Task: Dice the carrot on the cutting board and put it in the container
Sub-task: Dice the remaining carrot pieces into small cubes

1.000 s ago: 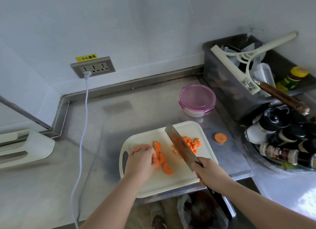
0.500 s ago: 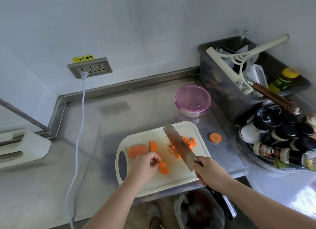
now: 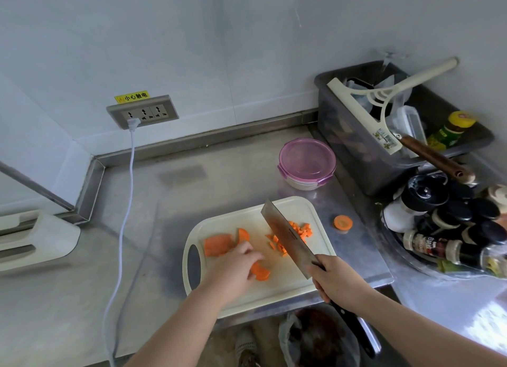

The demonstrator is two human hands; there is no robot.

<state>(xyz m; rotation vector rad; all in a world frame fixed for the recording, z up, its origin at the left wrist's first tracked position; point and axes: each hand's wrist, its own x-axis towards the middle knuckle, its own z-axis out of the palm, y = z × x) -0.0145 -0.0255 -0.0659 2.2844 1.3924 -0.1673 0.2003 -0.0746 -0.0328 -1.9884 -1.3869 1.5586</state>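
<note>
A cream cutting board lies near the steel counter's front edge. At its left sits a carrot chunk with a slice leaning beside it. My left hand pinches a few carrot slices at the board's middle. A pile of carrot dice lies at the board's right. My right hand grips a cleaver, blade raised and slanting over the dice. Behind the board stands a round container with its pink lid on.
A carrot end lies on the counter right of the board. A dark bin with a squeegee and a tray of spice bottles crowd the right. A white cable hangs from the wall socket. A waste bag sits below the counter edge.
My left hand slid a few slices away from the carrot chunk toward the board's middle, uncovering the chunk. The cleaver stayed raised over the dice.
</note>
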